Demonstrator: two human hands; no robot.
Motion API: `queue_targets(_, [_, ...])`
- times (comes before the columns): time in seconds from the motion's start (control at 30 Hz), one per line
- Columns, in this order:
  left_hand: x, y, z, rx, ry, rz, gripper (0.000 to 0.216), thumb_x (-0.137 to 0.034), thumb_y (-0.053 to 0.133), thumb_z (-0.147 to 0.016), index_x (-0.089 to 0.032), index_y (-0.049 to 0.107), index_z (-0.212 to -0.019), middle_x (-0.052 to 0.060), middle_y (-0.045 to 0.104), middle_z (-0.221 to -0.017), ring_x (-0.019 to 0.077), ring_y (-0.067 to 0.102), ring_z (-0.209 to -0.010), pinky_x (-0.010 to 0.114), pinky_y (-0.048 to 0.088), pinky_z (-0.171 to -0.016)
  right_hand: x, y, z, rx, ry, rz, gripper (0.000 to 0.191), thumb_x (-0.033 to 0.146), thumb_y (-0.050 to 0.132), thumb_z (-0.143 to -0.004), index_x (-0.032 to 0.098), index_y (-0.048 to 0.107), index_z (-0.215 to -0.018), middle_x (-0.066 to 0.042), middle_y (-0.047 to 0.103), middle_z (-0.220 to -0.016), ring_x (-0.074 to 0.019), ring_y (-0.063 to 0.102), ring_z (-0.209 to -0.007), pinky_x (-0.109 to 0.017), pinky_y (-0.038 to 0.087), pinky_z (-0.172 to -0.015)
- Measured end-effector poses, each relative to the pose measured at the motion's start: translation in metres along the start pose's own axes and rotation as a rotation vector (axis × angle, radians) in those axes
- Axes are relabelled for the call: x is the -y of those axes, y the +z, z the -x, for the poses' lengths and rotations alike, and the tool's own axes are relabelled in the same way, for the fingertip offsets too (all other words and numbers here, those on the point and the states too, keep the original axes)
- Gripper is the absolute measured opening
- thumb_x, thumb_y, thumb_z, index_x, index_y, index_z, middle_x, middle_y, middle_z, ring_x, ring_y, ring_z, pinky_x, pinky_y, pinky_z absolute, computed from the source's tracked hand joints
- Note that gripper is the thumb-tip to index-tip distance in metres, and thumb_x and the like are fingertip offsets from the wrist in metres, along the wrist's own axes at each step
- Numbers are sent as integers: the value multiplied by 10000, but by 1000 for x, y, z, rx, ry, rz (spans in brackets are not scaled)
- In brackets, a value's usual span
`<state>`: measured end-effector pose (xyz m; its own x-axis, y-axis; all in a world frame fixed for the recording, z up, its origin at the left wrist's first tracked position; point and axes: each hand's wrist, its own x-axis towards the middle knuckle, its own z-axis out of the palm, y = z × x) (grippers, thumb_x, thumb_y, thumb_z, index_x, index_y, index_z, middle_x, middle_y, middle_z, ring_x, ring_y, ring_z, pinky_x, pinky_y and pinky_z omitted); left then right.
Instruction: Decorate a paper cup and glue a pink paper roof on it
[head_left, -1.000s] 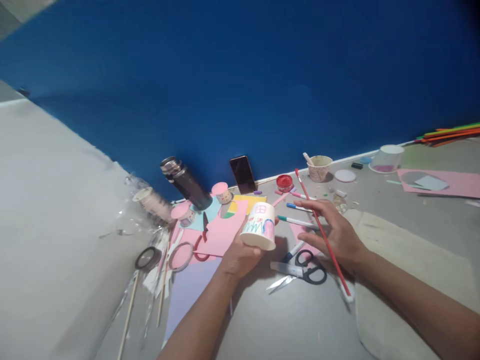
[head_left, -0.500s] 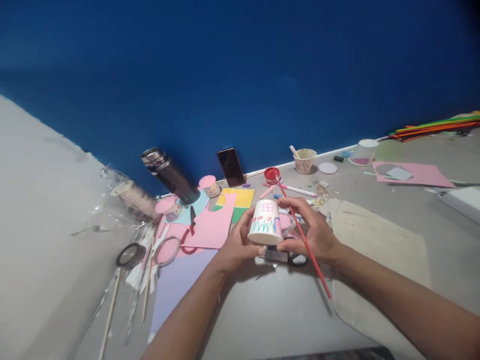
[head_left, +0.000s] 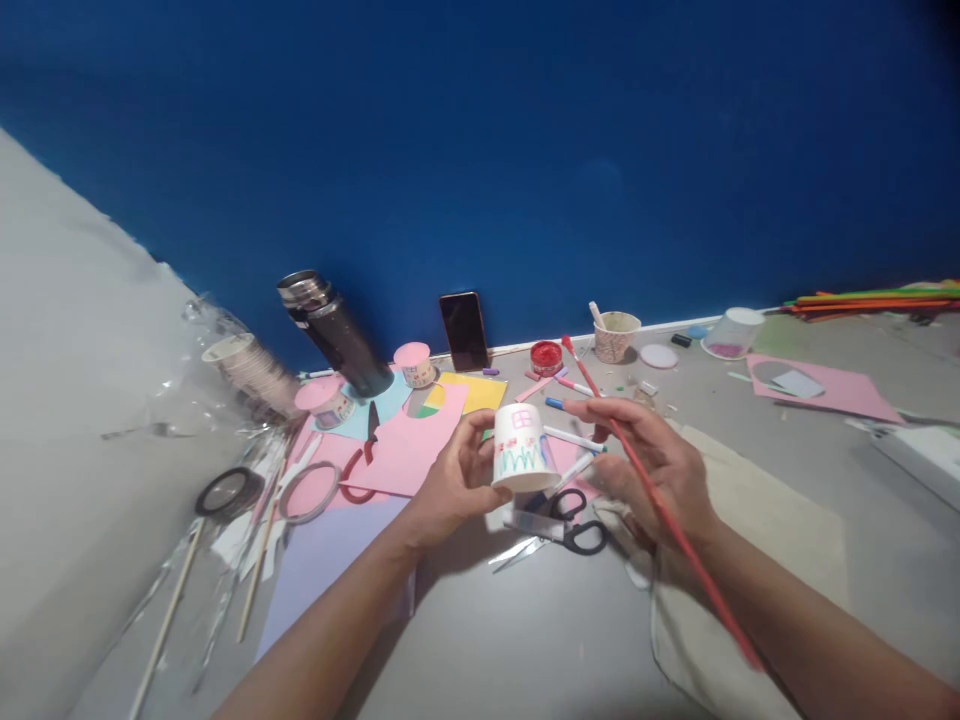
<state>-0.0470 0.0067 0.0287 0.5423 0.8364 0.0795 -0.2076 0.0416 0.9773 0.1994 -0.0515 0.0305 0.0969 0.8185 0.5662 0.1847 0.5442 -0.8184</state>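
A white paper cup (head_left: 523, 450), upside down and drawn with a pink window, red marks and green grass-like zigzags, is gripped at its side by my left hand (head_left: 450, 485). My right hand (head_left: 667, 475), apart from the cup, holds a red paintbrush (head_left: 589, 372) slantwise, its red tip pointing away from me. Just left of that tip, an open pot of red paint (head_left: 546, 357) stands on the table. Beneath the hands lie black-handled scissors (head_left: 585, 537) and several markers (head_left: 574, 438). How the thumb presses on the brush is blurred.
At the left are a dark flask (head_left: 345, 340), stacked paper cups (head_left: 251, 375) in plastic and tape rolls (head_left: 307, 492). A phone (head_left: 463, 332) leans on the blue wall. Pink paper (head_left: 409, 440) and red-handled scissors (head_left: 367, 455) lie nearby. A patterned cup (head_left: 617, 340) stands farther right.
My right hand has let go of the cup and moved right and slightly down, taking the paintbrush with it. The cup stays in my left hand. The view has shifted slightly.
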Motion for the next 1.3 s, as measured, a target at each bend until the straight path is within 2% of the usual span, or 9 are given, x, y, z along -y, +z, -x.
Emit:
queue_targets(0.07, [6,-3,5,-79,-25,22,755,-178,904,-669,-298,542,-1321,53,599,-1332,262,605,-1218,349,492,-960,7,-2,-1,-160,61,-84,216,343,635,-1036,282,749,-1209,-83,817,-1098,-248,748,-983,-389,606,-822])
queue_targets(0.13, [12,-7,9,-155,-32,48,780,-184,891,-671,-296,513,-1344,53,594,-1335,258,591,-1237,348,486,-974,13,-4,-2,-295,99,-157,222,368,607,-1052,252,791,-1101,-72,801,-888,-217,716,-779,-338,562,-647])
queue_targets(0.2, [17,-9,12,-179,-24,70,793,-196,898,-664,-289,508,-1347,60,588,-1352,271,565,-1293,367,471,-1027,17,-6,-4,-343,109,-202,257,410,634,-1034,229,815,-1016,-64,752,-781,-185,637,-641,-314,503,-551])
queue_targets(0.3, [19,-10,14,-149,-24,79,793,-205,920,-661,-280,520,-1342,81,593,-1370,301,548,-1340,410,455,-1083,20,-8,-3,-336,118,-188,254,418,681,-1008,227,828,-926,-66,737,-796,-163,597,-595,-310,479,-521])
queue_targets(0.47, [17,-9,14,-101,-3,103,772,-189,942,-657,-275,553,-1318,94,607,-1358,325,574,-1335,430,483,-1071,19,-10,1,-309,108,-36,60,308,827,-903,252,813,-884,-47,760,-835,-184,687,-652,-295,503,-510])
queue_targets(0.77, [24,-11,19,-25,6,106,775,-172,928,-710,-303,560,-1379,107,642,-1399,347,566,-1393,465,471,-1115,24,-8,0,-256,92,90,134,352,783,-935,250,793,-849,-21,756,-744,-148,608,-540,-284,514,-480])
queue_targets(1.03, [24,-9,18,-14,16,124,745,-147,915,-712,-299,575,-1357,96,656,-1363,330,588,-1355,426,511,-1046,17,-14,1,-108,-9,176,96,300,744,-961,270,797,-887,-29,779,-833,-201,702,-707,-361,605,-698])
queue_targets(1.1, [24,-10,18,-15,11,123,752,-140,910,-714,-298,568,-1365,98,651,-1371,326,592,-1350,426,511,-1044,18,-14,1,-119,-11,150,106,300,738,-967,269,794,-882,-28,769,-820,-205,706,-724,-353,596,-671])
queue_targets(1.3, [26,-11,18,-1,24,118,750,-140,914,-706,-287,570,-1356,106,643,-1383,328,585,-1362,435,503,-1058,20,-12,1,-184,-5,78,111,293,735,-974,269,794,-883,-28,767,-841,-162,636,-596,-317,544,-534])
